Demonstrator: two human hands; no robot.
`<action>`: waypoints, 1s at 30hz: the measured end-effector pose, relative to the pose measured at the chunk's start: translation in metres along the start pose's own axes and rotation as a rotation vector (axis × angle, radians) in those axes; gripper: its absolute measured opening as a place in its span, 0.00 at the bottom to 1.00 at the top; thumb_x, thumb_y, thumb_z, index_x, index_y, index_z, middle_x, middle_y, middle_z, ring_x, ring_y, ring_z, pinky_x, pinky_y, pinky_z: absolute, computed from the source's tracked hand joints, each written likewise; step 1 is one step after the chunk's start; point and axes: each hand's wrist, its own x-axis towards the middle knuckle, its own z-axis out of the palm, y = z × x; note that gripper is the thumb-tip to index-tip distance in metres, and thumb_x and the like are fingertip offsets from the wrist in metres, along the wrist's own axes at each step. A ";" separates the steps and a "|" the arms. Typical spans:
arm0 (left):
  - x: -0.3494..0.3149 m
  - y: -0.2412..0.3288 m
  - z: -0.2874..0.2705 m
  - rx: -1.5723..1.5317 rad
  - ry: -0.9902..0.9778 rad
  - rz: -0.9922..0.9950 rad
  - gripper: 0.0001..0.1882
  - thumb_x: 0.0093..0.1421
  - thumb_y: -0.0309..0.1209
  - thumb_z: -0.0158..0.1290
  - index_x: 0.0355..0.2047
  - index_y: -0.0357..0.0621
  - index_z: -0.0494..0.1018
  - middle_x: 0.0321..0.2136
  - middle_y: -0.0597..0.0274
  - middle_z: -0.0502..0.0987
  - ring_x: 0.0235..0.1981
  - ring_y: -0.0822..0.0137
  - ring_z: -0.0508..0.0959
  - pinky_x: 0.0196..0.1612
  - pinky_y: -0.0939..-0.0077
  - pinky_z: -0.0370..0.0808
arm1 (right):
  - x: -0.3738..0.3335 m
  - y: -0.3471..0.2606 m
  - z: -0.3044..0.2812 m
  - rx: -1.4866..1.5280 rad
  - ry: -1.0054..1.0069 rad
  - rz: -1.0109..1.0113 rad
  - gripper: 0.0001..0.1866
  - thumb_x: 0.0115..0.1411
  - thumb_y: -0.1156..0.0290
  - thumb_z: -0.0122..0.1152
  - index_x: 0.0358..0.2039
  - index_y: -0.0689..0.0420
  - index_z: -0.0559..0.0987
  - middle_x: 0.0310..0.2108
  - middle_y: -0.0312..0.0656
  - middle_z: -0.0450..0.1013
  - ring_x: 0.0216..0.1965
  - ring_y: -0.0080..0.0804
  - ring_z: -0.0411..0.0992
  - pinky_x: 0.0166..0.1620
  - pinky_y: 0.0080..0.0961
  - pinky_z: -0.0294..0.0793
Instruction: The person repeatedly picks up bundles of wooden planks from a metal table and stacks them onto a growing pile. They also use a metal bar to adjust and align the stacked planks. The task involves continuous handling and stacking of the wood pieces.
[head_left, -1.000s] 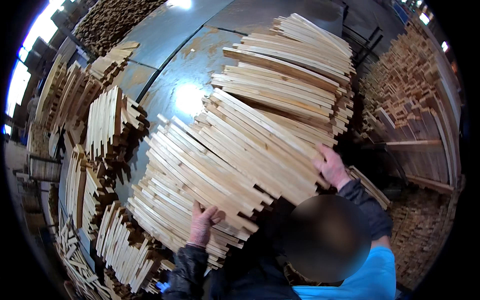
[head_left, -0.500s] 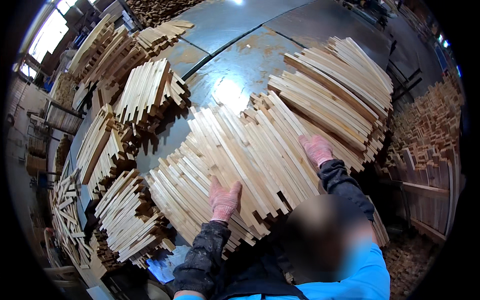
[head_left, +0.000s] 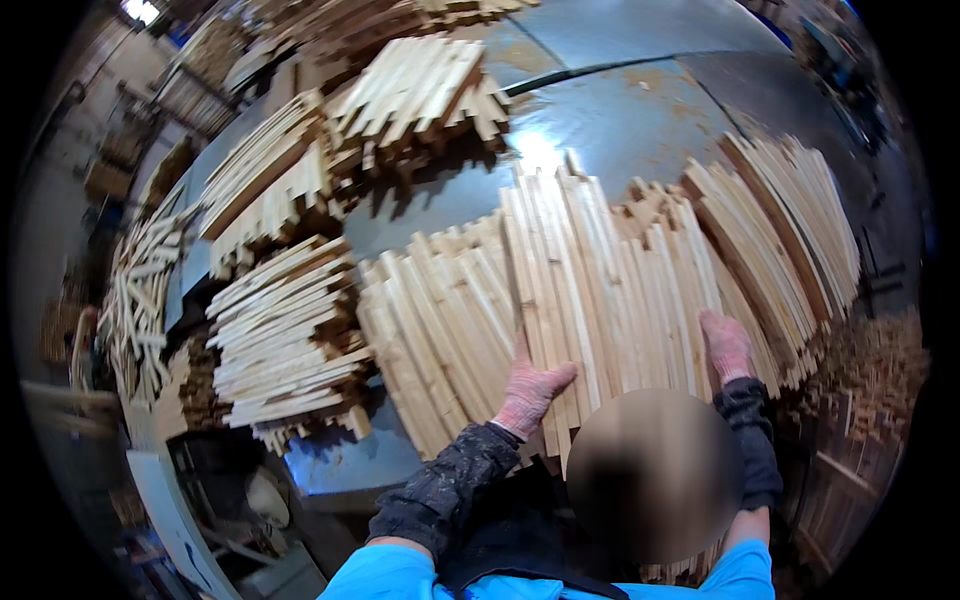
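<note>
A wide layer of pale wooden strips [head_left: 625,310] lies side by side between my two hands, atop a broad stack. My left hand [head_left: 533,395], in a pinkish knit glove, presses along the layer's left edge; its thumb reaches over the strips and its fingers point away from me. On the other side, my right hand [head_left: 728,345], gloved alike, is braced against the strips' right edge, its fingers partly hidden. Together the hands clasp the layer from both sides. Lower strips [head_left: 440,340] are exposed left of my left hand. A blurred round patch covers the area by my right forearm.
More strips are piled at the right [head_left: 785,260]. Separate stacks stand at the left [head_left: 290,340] and farther back [head_left: 415,90]. Loose strips [head_left: 140,290] lie jumbled at the far left. The metal tabletop [head_left: 620,110] stretches away behind the stacks.
The view has swung, so the stacks sit farther right in it. My left hand has shifted from the top of the strips to the layer's left edge, and both hands now clasp the layer.
</note>
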 end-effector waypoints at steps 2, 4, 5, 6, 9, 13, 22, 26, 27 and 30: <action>-0.015 0.002 -0.023 0.035 0.007 0.031 0.57 0.55 0.25 0.72 0.78 0.46 0.48 0.58 0.53 0.74 0.55 0.61 0.78 0.58 0.64 0.80 | -0.016 -0.023 0.001 0.101 0.023 0.110 0.32 0.66 0.38 0.59 0.46 0.59 0.86 0.44 0.62 0.81 0.48 0.62 0.78 0.52 0.51 0.74; -0.037 0.020 -0.043 0.022 0.024 0.064 0.59 0.54 0.26 0.73 0.79 0.47 0.45 0.60 0.53 0.72 0.57 0.61 0.77 0.60 0.64 0.78 | -0.027 -0.059 -0.013 0.163 0.032 0.181 0.34 0.65 0.37 0.62 0.46 0.61 0.85 0.43 0.62 0.81 0.49 0.61 0.78 0.52 0.50 0.74; -0.054 0.034 -0.054 -0.004 0.040 0.077 0.60 0.54 0.26 0.73 0.79 0.47 0.44 0.60 0.53 0.72 0.57 0.61 0.77 0.60 0.64 0.78 | -0.037 -0.085 -0.021 0.174 0.021 0.190 0.35 0.64 0.37 0.63 0.45 0.63 0.85 0.43 0.62 0.81 0.49 0.61 0.78 0.52 0.50 0.74; -0.068 0.047 -0.067 -0.033 0.050 0.094 0.61 0.54 0.27 0.73 0.79 0.48 0.43 0.61 0.53 0.72 0.57 0.61 0.76 0.60 0.64 0.78 | -0.049 -0.112 -0.032 0.183 0.016 0.199 0.36 0.64 0.37 0.64 0.44 0.64 0.85 0.42 0.62 0.81 0.49 0.61 0.78 0.53 0.49 0.74; -0.105 0.063 -0.119 -0.044 0.112 0.146 0.61 0.54 0.27 0.73 0.79 0.52 0.43 0.59 0.53 0.74 0.56 0.61 0.78 0.59 0.64 0.79 | -0.084 -0.189 -0.046 0.235 0.061 0.042 0.36 0.63 0.37 0.65 0.42 0.66 0.84 0.42 0.62 0.81 0.48 0.62 0.78 0.53 0.49 0.74; -0.176 0.088 -0.199 -0.060 0.281 0.381 0.63 0.54 0.25 0.72 0.80 0.53 0.41 0.62 0.53 0.72 0.59 0.62 0.76 0.62 0.65 0.77 | -0.117 -0.281 -0.042 0.176 0.094 -0.140 0.37 0.64 0.36 0.65 0.38 0.67 0.83 0.39 0.63 0.80 0.44 0.62 0.78 0.50 0.49 0.74; -0.466 0.170 -0.430 -0.303 0.499 0.673 0.59 0.55 0.20 0.69 0.80 0.54 0.45 0.68 0.58 0.66 0.66 0.61 0.70 0.69 0.62 0.71 | -0.347 -0.575 -0.067 0.252 0.016 -0.626 0.34 0.68 0.40 0.64 0.33 0.67 0.81 0.31 0.57 0.79 0.32 0.44 0.75 0.39 0.44 0.73; -0.548 0.160 -0.559 -0.302 0.681 0.832 0.60 0.54 0.18 0.67 0.81 0.54 0.43 0.68 0.57 0.65 0.68 0.60 0.69 0.70 0.60 0.70 | -0.431 -0.737 0.026 0.621 -0.319 -0.835 0.29 0.69 0.46 0.67 0.40 0.66 0.82 0.28 0.47 0.79 0.31 0.30 0.74 0.37 0.35 0.74; -0.575 0.162 -0.584 -0.328 0.748 0.858 0.60 0.54 0.18 0.67 0.81 0.54 0.43 0.68 0.57 0.65 0.68 0.59 0.69 0.71 0.60 0.69 | -0.464 -0.780 0.041 0.475 -0.265 -0.855 0.29 0.68 0.45 0.67 0.39 0.66 0.83 0.28 0.47 0.79 0.30 0.32 0.75 0.38 0.36 0.75; -0.672 0.142 -0.643 -0.373 0.956 0.912 0.62 0.53 0.18 0.67 0.80 0.50 0.40 0.69 0.55 0.64 0.68 0.60 0.68 0.71 0.62 0.70 | -0.596 -0.859 0.064 0.376 -0.366 -0.943 0.33 0.66 0.41 0.67 0.33 0.67 0.83 0.31 0.54 0.82 0.33 0.43 0.78 0.41 0.45 0.75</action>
